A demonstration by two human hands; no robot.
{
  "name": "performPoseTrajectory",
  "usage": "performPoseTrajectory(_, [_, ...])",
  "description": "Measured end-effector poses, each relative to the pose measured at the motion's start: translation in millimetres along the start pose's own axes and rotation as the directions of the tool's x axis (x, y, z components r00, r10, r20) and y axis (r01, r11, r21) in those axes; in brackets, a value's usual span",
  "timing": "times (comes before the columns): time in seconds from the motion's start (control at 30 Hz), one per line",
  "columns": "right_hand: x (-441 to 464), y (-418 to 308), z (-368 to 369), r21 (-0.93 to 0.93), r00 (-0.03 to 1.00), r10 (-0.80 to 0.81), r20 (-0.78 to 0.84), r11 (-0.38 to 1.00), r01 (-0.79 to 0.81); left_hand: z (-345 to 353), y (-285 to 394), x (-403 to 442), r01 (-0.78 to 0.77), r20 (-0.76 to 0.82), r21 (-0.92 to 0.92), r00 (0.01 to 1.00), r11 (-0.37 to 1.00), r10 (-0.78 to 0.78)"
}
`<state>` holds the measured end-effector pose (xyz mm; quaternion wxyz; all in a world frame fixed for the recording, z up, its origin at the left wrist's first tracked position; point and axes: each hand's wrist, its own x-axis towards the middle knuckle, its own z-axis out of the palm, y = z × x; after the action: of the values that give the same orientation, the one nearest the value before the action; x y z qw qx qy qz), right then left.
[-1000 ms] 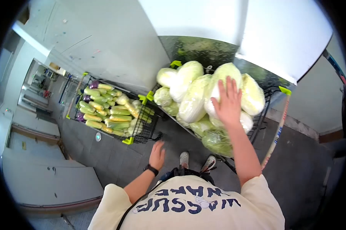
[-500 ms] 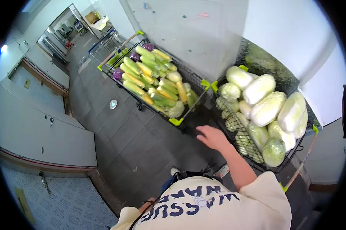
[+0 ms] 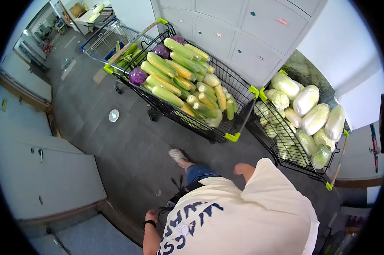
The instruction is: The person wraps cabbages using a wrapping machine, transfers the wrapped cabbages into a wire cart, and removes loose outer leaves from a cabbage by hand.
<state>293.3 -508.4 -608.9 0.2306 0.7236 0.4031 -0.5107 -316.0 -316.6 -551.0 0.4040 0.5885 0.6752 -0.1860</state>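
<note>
My left hand (image 3: 151,216) hangs low beside my body, with a dark band at its wrist. Close to it is a black cord (image 3: 163,209); whether they touch is unclear. Partly covered by the shirt sleeve, my right hand (image 3: 243,170) is at my other side, its fingers hidden. It is apart from both carts. Ahead stands a black wire cart (image 3: 175,111) with corn (image 3: 162,63) and purple cabbages (image 3: 137,76). To the right, a second wire cart (image 3: 291,146) is heaped with wrapped napa cabbages (image 3: 316,119).
Grey lockers (image 3: 255,34) stand behind the corn cart. A metal shopping cart (image 3: 109,38) adjoins its far end. White doors (image 3: 68,174) line the left side, and the dark tiled floor (image 3: 124,144) runs down a corridor.
My right hand has drawn back from near the carts to my side. My left hand has come into clearer view. One foot has stepped forward, and the view has turned and neared the corn cart.
</note>
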Motion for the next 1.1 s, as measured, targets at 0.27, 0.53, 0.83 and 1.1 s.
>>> performPoseTrajectory(0.27, [141, -273, -183, 0.221, 0.989, -0.136, -0.050, 0.964, 0.144, -158, -3, 101, -0.070, 0.005, -0.010, 0.998, 0.997, 0.070])
performPoseTrajectory(0.53, [157, -639, -478, -0.120, 0.809, -0.542, -0.228, 0.840, 0.530, -315, 38, 254, 0.001, -0.001, -0.159, 1.000, 0.987, -0.001])
performPoseTrajectory(0.83, [264, -815, -574, 0.127, 0.832, -0.370, -0.413, 0.882, 0.455, -593, -82, 485, 0.051, 0.053, 0.145, 0.997, 0.988, -0.059])
performPoseTrajectory(1.1, [307, -845, -579, 0.207, 0.929, -0.222, -0.297, 0.935, 0.290, -995, -15, 763, -0.285, -0.392, -0.218, 0.901, 0.933, 0.184])
